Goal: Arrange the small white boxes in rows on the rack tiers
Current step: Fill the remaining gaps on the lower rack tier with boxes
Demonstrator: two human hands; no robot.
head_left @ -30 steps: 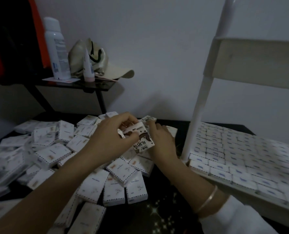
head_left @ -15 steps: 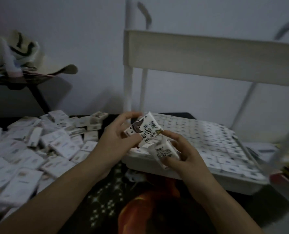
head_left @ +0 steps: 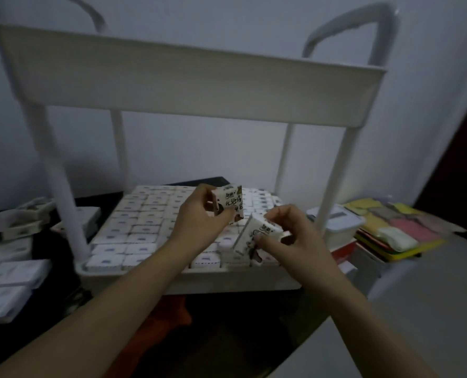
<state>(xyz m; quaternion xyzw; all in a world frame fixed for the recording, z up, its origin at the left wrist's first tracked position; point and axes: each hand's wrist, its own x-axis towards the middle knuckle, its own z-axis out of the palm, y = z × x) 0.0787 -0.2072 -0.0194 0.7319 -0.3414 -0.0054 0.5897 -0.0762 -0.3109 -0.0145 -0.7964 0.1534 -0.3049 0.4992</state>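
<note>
A white two-tier rack [head_left: 188,85] stands in front of me. Its lower tier [head_left: 226,279] is packed with rows of small white boxes [head_left: 142,222] lying flat. My left hand [head_left: 199,222] holds one small white box [head_left: 230,204] with dark printed writing, raised above the lower tier. To its right and slightly lower, my right hand [head_left: 289,236] grips a second printed box [head_left: 256,236] over the tier's front right part. The two held boxes almost touch. The inside of the upper tier is hidden by its front wall.
A loose heap of white boxes [head_left: 11,266] lies on the dark surface at the left. A white lidded container [head_left: 338,222] and a stack of coloured flat items [head_left: 390,233] sit to the right of the rack. A grey surface [head_left: 423,309] fills the lower right.
The view has swung right from the heap to the rack. Both hands carried their boxes over the lower tier, and the right hand's box now sits lower, near the front rows.
</note>
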